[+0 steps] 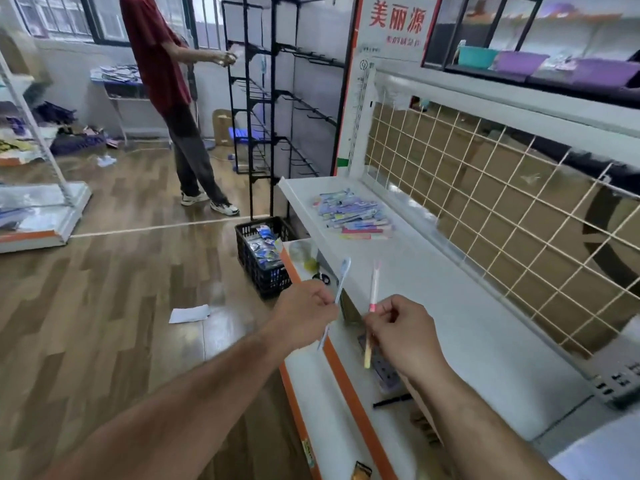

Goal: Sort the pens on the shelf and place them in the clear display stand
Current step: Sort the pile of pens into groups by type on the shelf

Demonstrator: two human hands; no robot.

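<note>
Over on the left, the black crate (258,271) is sitting on the floor by the shelf end, holding packets and out of play; coming in, the left hand (306,311) is pinching a blue pen (341,280) near its middle, fingers curled, its top slanting up and away; beyond it, at the far end of the white shelf (467,306), the pile of pens (353,216) is lying loose and mixed, waiting to be sorted; next, the pink pen (374,289) is standing almost upright, near the blue one but not touching it; the right hand (403,329) is pinching it between thumb and curled fingers; one pen per hand, probably being compared by colour; the clear display stand I'm not making out for certain.
</note>
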